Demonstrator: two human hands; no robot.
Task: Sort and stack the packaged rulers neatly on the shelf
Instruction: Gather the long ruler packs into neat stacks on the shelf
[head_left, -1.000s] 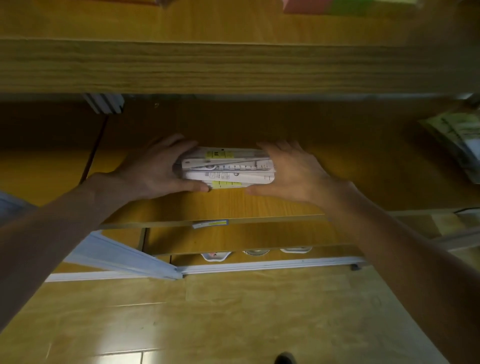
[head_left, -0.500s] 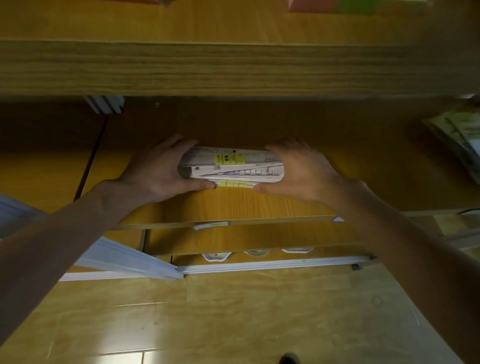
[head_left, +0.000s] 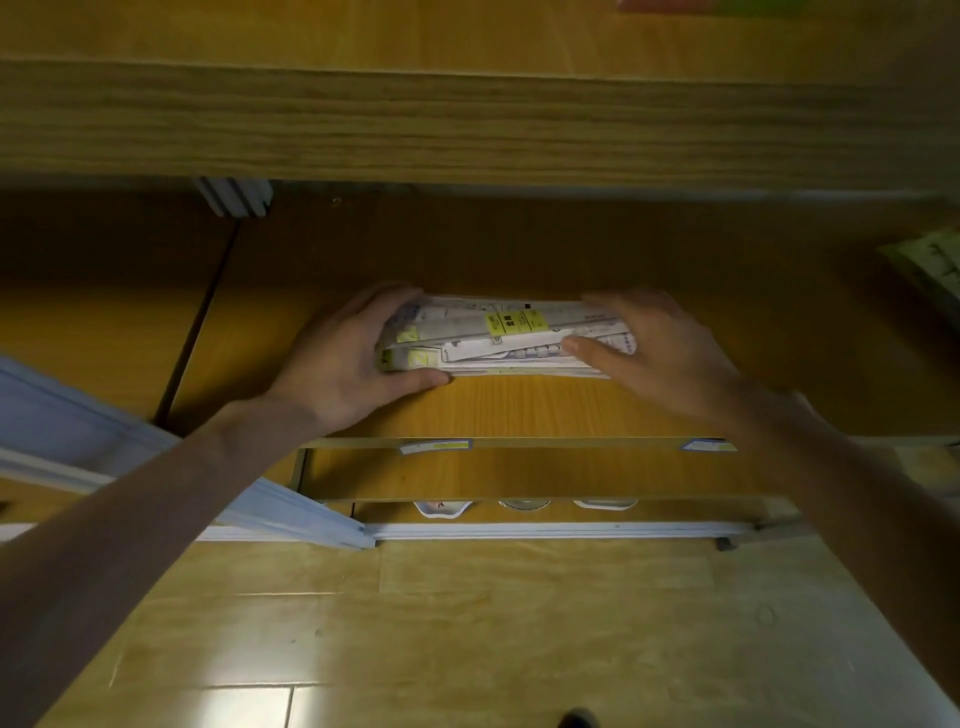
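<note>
Wooden shelf (head_left: 519, 410) bearing rulers (head_left: 498, 338) mid-board, stacked unevenly. Left hand (head_left: 343, 358) curled round rulers' left end, thumb along front edge; right hand (head_left: 660, 353) laid on right end, fingers nearly straight.

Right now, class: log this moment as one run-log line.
left hand grips stack end | right hand presses other end | packaged rulers on shelf | edges uneven

Two hands: a left hand (head_left: 343, 358) and a right hand (head_left: 660, 353). One stack of packaged rulers (head_left: 504, 338); how many are in it cannot be told. Two labels (head_left: 435, 446) on the shelf (head_left: 519, 410) edge. Three white items (head_left: 524, 505) below.
</note>
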